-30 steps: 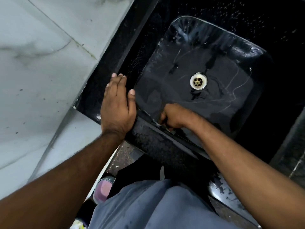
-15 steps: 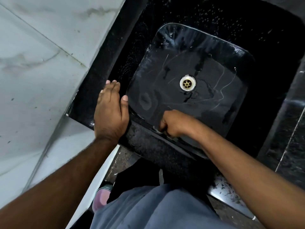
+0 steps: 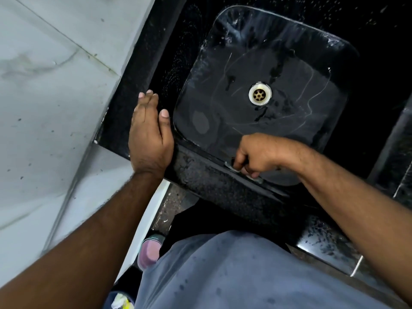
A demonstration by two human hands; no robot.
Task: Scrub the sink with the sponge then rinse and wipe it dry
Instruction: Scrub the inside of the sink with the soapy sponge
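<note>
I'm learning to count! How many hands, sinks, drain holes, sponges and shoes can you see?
Hands: 2, left hand and right hand
Sink: 1
Drain: 1
Sponge: 1, mostly hidden
Shoe: 1
Total: 6

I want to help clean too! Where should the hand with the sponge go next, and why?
Probably slide the sponge along the near rim toward the sink's right corner. The right hand grips it there on the near edge, while the left hand rests flat on the counter beside the sink. Streaks show by the drain, so the basin likely comes after.
</note>
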